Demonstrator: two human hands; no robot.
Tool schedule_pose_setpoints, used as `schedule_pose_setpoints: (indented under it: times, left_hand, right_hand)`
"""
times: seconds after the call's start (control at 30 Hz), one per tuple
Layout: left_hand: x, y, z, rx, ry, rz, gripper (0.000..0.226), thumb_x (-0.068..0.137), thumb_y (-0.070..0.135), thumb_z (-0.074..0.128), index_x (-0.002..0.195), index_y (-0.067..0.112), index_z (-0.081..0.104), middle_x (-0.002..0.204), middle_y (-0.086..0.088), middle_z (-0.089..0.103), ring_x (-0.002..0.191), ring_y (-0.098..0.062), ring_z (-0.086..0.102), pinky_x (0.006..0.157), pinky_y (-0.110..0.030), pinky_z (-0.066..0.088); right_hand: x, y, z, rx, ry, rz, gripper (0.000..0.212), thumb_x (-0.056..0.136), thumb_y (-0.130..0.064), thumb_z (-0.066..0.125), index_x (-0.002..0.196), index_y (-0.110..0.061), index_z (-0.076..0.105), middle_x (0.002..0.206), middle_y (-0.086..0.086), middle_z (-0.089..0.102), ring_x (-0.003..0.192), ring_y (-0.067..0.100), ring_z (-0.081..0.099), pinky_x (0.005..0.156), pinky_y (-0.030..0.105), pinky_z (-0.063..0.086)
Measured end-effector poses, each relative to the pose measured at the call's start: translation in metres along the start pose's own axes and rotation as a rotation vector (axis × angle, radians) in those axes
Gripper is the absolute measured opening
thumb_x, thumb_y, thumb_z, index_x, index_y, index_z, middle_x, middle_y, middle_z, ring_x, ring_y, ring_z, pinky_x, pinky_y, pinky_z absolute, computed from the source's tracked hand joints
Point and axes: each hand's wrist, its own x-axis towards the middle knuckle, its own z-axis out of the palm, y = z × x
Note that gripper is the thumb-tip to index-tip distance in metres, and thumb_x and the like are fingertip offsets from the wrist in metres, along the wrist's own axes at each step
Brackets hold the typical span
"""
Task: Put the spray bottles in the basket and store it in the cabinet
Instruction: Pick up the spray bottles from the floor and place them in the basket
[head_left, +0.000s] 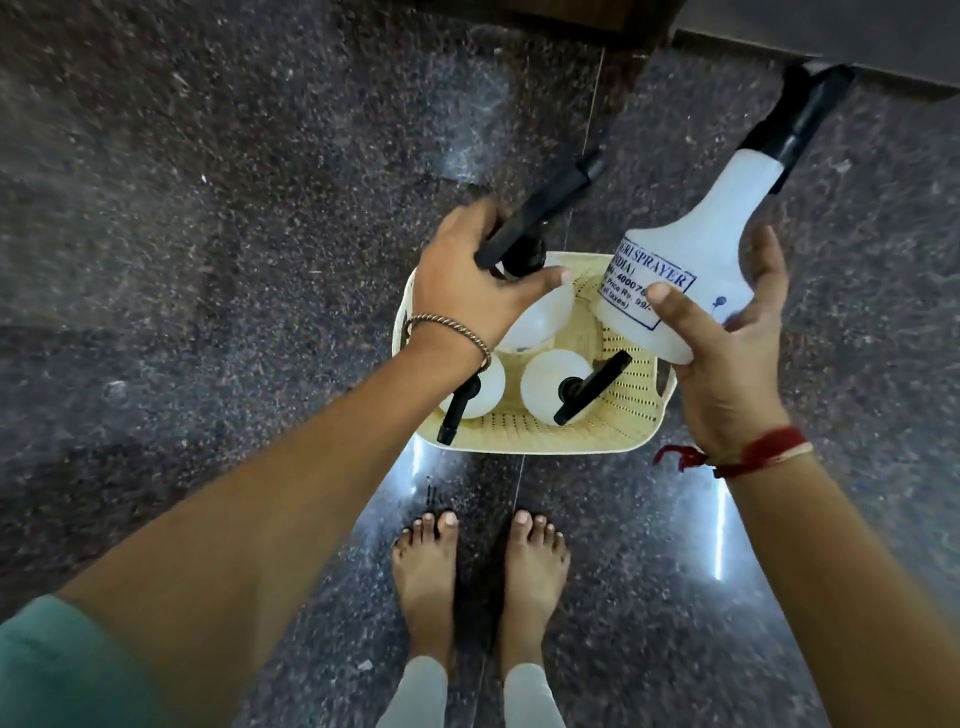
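A cream perforated basket stands on the dark stone floor in front of my feet. Two white spray bottles with black triggers stand upright inside it, one at the near left and one in the middle. My left hand grips the black trigger head of a third white bottle over the basket's far left part. My right hand holds a fourth white spray bottle by its body, tilted, with its black nozzle pointing up and right, above the basket's right side.
My bare feet stand just behind the basket on the polished speckled floor. A dark cabinet base or ledge runs along the top right, with a wooden edge at the top centre.
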Motion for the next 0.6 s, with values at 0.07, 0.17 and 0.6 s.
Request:
schedule_pose_setpoints:
  times: [0.07,0.17,0.6]
  left_hand:
    - [0.0,-0.007,0.0,0.046,-0.058,0.004,0.044,0.055,0.044,0.084,0.076,0.03,0.049,0.078,0.015,0.052,0.074,-0.007,0.051,0.064,-0.014,0.041]
    - [0.002,-0.022,0.003,0.1,-0.148,0.017,0.036,0.063,0.044,0.08,0.086,0.028,0.058,0.089,0.01,0.057,0.081,-0.005,0.052,0.069,-0.012,0.042]
    - [0.015,-0.029,0.01,0.28,-0.33,0.138,0.031,0.073,0.029,0.075,0.101,0.019,0.069,0.096,-0.005,0.066,0.087,-0.016,0.059,0.075,-0.022,0.042]
  right_hand:
    - [-0.001,0.004,-0.002,0.012,-0.002,0.015,0.094,0.077,0.008,0.064,0.147,-0.011,0.005,0.096,-0.03,0.07,0.093,0.002,0.069,0.073,0.025,0.057]
    - [-0.001,0.011,-0.003,-0.004,-0.003,0.017,0.095,0.075,0.006,0.067,0.147,-0.011,0.007,0.097,-0.031,0.07,0.093,0.002,0.069,0.073,0.025,0.058]
    - [-0.01,0.028,-0.007,-0.007,0.044,0.024,0.094,0.075,0.004,0.069,0.147,-0.006,0.01,0.1,-0.038,0.065,0.098,-0.001,0.067,0.078,0.026,0.057]
